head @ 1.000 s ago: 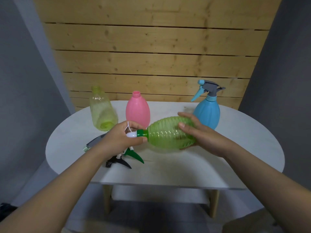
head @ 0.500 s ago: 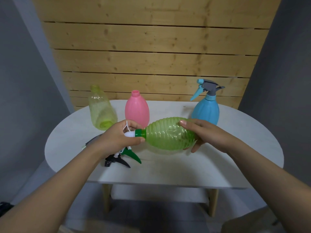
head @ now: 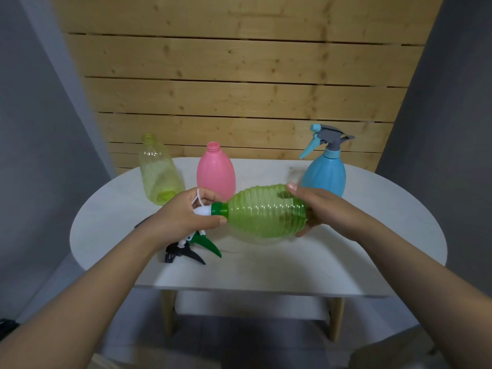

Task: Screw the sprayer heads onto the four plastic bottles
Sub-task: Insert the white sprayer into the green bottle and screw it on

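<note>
A ribbed translucent green plastic bottle [head: 266, 211] is held sideways above the white oval tabletop [head: 372, 235], neck pointing left. The left hand [head: 183, 217] is closed around the green-and-white sprayer head [head: 213, 209] seated at the bottle's neck, its green trigger [head: 206, 242] hanging below the hand. The right hand [head: 319, 206] grips the bottle's base end, fingers spread over the ribs. Beneath the left hand a black sprayer head [head: 181, 253] lies on the tabletop; part of another dark piece shows behind the left wrist, too hidden to identify. At the back stand an uncapped translucent yellow plastic bottle [head: 159, 171], an uncapped pink plastic bottle [head: 215, 169], and a blue plastic bottle [head: 326, 174] with its blue-and-grey sprayer head [head: 327, 138] fitted. A wooden slat wall [head: 239, 89] stands behind the tabletop.
</note>
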A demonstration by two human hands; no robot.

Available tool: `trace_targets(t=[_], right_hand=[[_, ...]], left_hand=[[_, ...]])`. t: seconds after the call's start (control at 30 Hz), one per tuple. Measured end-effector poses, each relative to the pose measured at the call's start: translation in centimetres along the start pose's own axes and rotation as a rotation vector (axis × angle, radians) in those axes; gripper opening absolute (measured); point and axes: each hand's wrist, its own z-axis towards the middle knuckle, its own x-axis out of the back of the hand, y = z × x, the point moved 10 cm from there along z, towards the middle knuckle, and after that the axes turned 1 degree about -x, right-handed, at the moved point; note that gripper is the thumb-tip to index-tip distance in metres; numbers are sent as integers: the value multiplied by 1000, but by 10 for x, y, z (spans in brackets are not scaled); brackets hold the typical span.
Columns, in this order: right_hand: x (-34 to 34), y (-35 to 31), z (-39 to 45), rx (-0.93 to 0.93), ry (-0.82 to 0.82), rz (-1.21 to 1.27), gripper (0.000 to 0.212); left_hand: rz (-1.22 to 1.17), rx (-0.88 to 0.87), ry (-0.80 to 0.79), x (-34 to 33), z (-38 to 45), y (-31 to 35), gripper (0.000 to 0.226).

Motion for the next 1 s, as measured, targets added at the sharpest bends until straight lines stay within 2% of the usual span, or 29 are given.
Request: trace_targets(t=[0.17,0.3,0.4,0.47,0.57,0.7,0.87,0.93,1.0], right_hand=[[1,-13,-3,126,-37,93,64],[4,-11,-2,93,8,37,50],[3,-7,-2,46,34,-37,65],[-1,-5,-2,31,-1,-43,67],[-5,-9,-4,84,-69,23,59],[-2,-16,-4,139,-69,115,71],[4,-20,-5,122,20,36,42],[4,-18,-5,108,37,-32,47],[1,-13,-4,73,26,-72,63]], left_hand=[[-1,86,49,11,0,-8,40],[-40,47,0,4,-2,-1,43],[-27,35,-22,2,-3,0,40],[-29,33,-20,4,-3,-1,39],[-37,52,33,12,-2,-3,35],[-69,72,81,18,-2,-5,33],[-67,20,-9,7,-4,5,41],[-51,29,-48,2,-5,3,43],[-31,36,-64,1,-5,1,42]])
